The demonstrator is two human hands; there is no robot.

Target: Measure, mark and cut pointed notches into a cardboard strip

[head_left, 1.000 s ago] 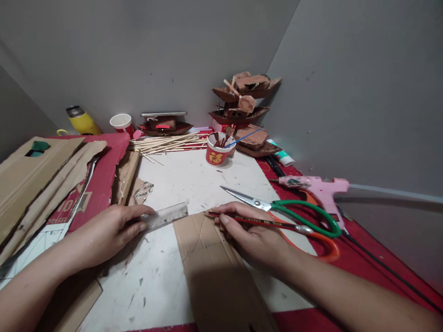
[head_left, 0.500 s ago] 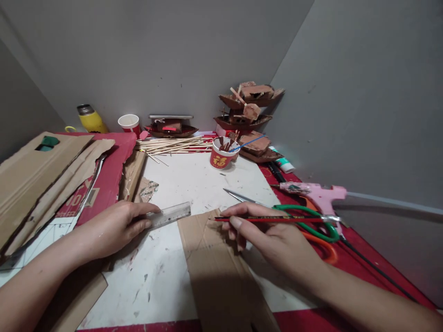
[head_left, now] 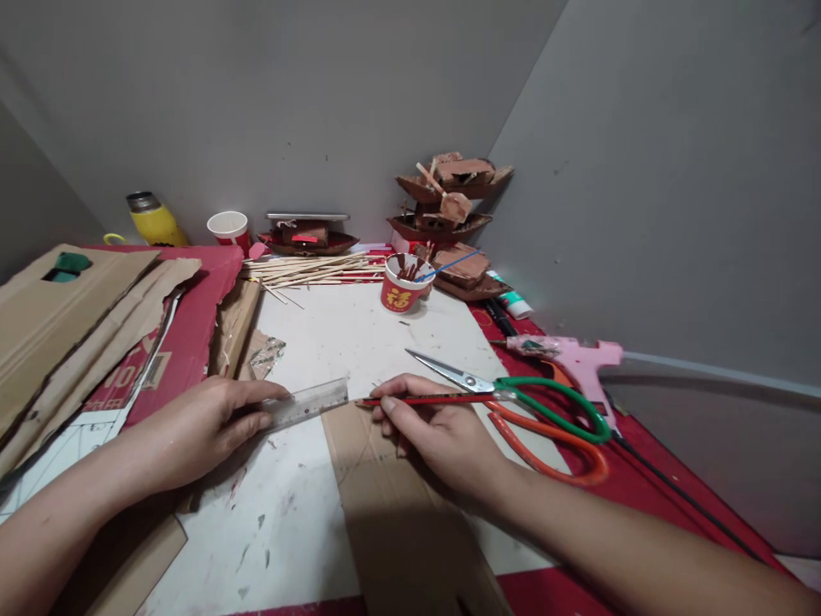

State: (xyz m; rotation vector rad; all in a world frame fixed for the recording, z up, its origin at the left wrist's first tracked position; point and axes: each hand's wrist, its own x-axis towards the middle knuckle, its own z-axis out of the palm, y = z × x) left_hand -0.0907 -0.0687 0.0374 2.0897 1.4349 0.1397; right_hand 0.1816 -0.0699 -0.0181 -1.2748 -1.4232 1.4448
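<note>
My left hand [head_left: 211,423] pinches one end of a clear ruler [head_left: 314,403] between thumb and fingers. The ruler's other end reaches the top left corner of a brown cardboard strip [head_left: 398,513]. In my right hand [head_left: 429,428] is a red and black pencil [head_left: 442,398], held almost level, its tip pointing left close to the ruler's end and over the strip's top edge. Scissors [head_left: 526,398] with green and orange handles lie open just beyond and right of my right hand.
Brown model boats [head_left: 449,227], thin sticks [head_left: 308,269] and a red paper cup [head_left: 401,295] stand at the back. A pink glue gun [head_left: 577,352] lies right. Cardboard sheets [head_left: 77,316] and a yellow bottle [head_left: 157,224] are left.
My right hand has moved left with the pencil, bringing its tip close to the ruler's end. More of the scissors shows. The whole view has shifted slightly.
</note>
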